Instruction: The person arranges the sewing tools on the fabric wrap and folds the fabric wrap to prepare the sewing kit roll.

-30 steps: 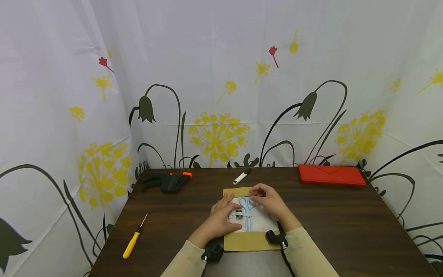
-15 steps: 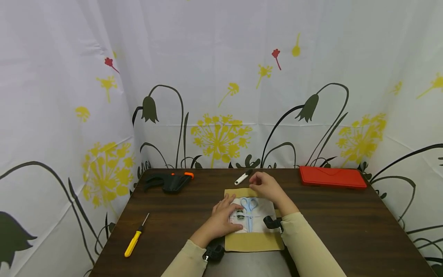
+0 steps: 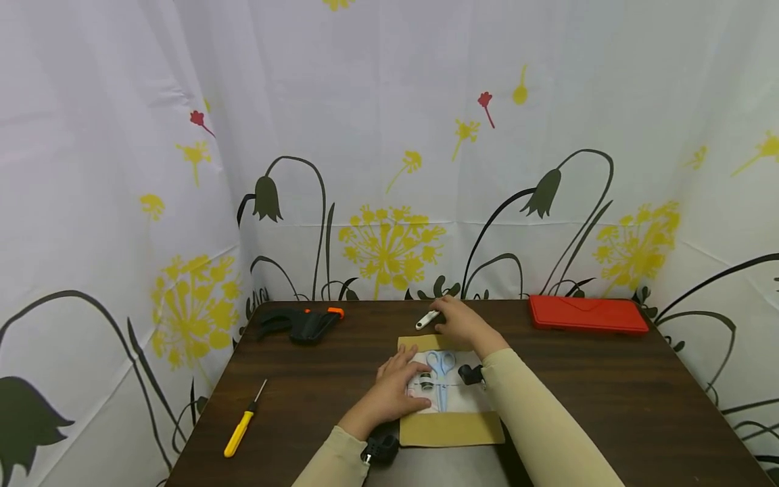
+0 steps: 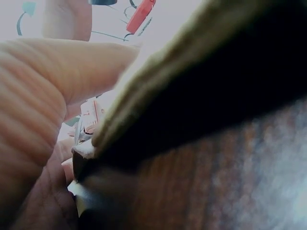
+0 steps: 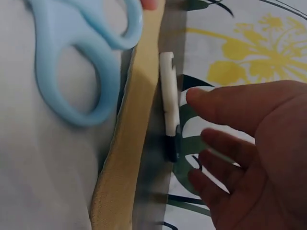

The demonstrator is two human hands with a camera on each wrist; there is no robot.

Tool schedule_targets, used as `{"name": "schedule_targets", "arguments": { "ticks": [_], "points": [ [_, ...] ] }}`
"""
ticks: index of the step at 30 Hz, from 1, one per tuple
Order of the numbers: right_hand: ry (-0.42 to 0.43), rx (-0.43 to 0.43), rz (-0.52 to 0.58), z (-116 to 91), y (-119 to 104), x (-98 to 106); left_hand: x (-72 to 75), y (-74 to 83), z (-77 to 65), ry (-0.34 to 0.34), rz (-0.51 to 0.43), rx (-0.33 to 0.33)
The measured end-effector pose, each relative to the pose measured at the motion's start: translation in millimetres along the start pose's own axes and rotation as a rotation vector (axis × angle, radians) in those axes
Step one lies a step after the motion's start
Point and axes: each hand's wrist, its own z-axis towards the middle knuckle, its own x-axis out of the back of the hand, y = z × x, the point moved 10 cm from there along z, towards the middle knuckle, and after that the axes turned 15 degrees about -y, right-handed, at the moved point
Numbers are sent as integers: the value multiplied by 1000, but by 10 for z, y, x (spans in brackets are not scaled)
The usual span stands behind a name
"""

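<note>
the work looks partly done: scissors (image 3: 442, 398) and a spool (image 3: 427, 381) already lie on the tan pouch (image 3: 450, 430), the left hand's (image 3: 389, 389) grip spread at its edge, while the white tool (image 3: 426, 320) lies beyond on the worktop (image 3: 328, 406), apparently not yet held, the right hand's (image 3: 464, 325) grip spread near it.

Dark wood table (image 3: 608, 406); on it: yellow-handled screwdriver (image 3: 241, 429), black-and-orange tool (image 3: 307, 327), white pen-like tool (image 3: 425, 321), red case (image 3: 587, 314), open tan organizer (image 3: 452, 431).
</note>
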Motion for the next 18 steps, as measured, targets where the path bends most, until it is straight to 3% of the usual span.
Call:
{"name": "schedule_targets", "arguments": {
  "ticks": [6,18],
  "points": [
    [-78,43,17,66,-5,-59,4,29,-12,4,5,-5],
    [-155,7,-16,111,94,-102,3,42,-15,-2,5,2]
  ]
}}
